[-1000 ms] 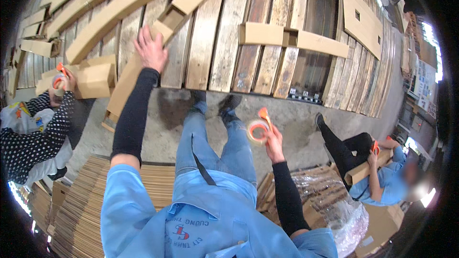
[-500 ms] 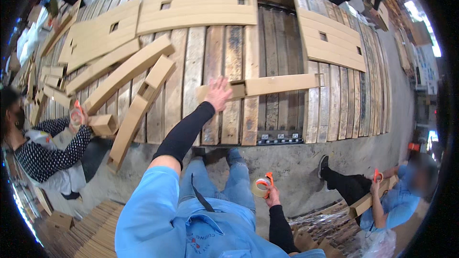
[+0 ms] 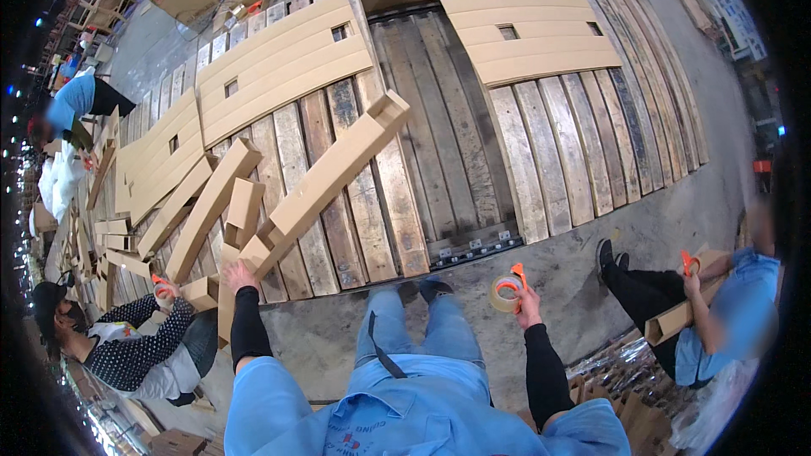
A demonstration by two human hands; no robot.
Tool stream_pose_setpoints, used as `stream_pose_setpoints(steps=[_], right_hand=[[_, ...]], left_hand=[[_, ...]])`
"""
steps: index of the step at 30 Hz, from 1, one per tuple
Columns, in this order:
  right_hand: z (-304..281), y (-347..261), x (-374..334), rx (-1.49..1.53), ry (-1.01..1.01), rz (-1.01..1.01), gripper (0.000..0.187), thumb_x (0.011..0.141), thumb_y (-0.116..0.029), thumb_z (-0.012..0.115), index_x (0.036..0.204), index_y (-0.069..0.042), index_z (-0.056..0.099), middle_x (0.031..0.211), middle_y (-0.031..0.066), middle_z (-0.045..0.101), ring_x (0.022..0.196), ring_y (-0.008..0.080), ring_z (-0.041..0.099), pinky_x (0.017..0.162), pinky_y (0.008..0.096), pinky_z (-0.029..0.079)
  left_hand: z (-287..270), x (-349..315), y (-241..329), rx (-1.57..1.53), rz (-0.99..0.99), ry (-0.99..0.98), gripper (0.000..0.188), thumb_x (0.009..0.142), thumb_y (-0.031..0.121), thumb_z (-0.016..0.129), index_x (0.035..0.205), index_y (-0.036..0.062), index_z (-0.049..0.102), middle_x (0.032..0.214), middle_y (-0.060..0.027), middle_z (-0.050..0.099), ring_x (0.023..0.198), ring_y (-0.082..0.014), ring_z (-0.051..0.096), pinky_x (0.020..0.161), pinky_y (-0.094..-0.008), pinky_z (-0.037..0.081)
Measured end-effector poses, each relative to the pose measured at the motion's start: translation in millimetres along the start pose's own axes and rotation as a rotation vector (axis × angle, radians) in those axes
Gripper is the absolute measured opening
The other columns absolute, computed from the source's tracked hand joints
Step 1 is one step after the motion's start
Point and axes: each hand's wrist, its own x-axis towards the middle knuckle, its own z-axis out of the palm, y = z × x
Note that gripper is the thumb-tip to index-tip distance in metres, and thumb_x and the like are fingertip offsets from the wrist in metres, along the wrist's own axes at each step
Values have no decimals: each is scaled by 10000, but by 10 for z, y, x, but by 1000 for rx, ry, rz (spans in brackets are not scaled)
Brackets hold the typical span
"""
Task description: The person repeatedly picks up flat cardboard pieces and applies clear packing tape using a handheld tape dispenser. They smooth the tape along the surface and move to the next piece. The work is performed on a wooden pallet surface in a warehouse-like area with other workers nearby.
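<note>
My left hand [image 3: 241, 275] grips the near end of a long, square cardboard tube [image 3: 329, 173]. That tube slants across the wooden slats, its open far end reaching toward the dark gap. Beside and partly under it lies another cardboard tube [image 3: 243, 205], close to my left hand. In my right hand [image 3: 529, 307] is a tape dispenser [image 3: 507, 289] with an orange handle and a wide roll of tape, held out over the floor in front of the table edge.
The slatted wooden table [image 3: 287, 135] carries flat cardboard sheets [image 3: 283, 67] and several more tubes [image 3: 215, 203] at left. A recessed gap [image 3: 439, 118] splits it. Workers stand close on the left [image 3: 139, 346] and right [image 3: 731, 312], both with orange tape dispensers. Another person [image 3: 80, 105] bends at far left.
My left hand has moved left and nearer. The long tube has swung from lying crosswise over the gap to a slant on the left slats. My view has turned, and the right hand still holds the dispenser.
</note>
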Motion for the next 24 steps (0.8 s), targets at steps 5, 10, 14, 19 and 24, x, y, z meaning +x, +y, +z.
stream_pose_setpoints(steps=[5, 10, 14, 19, 24], right_hand=[[-119, 223, 114, -16, 41, 57, 331, 809, -50, 635, 1139, -30, 631, 898, 36, 631, 759, 171, 646, 646, 346, 526], [-173, 312, 70, -20, 58, 104, 362, 822, -53, 654, 1182, -27, 625, 912, 51, 630, 780, 188, 646, 665, 355, 540], [162, -81, -224, 49, 35, 181, 322, 833, -65, 655, 1145, -14, 592, 918, 105, 647, 833, 262, 706, 687, 380, 566], [362, 14, -138, 231, -2, 176, 347, 864, -107, 641, 1203, -48, 589, 1021, 115, 646, 926, 270, 693, 790, 446, 566], [758, -161, -162, 332, -86, 200, 415, 879, -40, 622, 1289, 4, 578, 1053, 112, 689, 870, 254, 720, 766, 382, 593]], left_hand=[[-136, 40, 371, -202, 196, 192, 593, 784, 192, 761, 1321, 36, 563, 1573, -279, 368, 1454, -421, 364, 1207, -534, 287], [-778, 406, 1941, -622, 568, 557, 457, 798, 172, 740, 1203, 5, 610, 1496, -276, 461, 1386, -431, 430, 1147, -528, 358], [-1458, 316, 3310, -906, 830, 551, 420, 878, 152, 683, 1270, 21, 610, 1483, -211, 497, 1357, -404, 485, 1157, -481, 378], [-1973, -289, 4864, -1026, 1161, 263, 391, 874, 204, 712, 1217, 32, 636, 1272, -152, 636, 1163, -328, 630, 999, -403, 510], [-2346, -551, 6170, -1128, 924, -221, 358, 831, 262, 756, 1068, 5, 677, 1033, -172, 740, 1030, -378, 694, 938, -443, 538]])
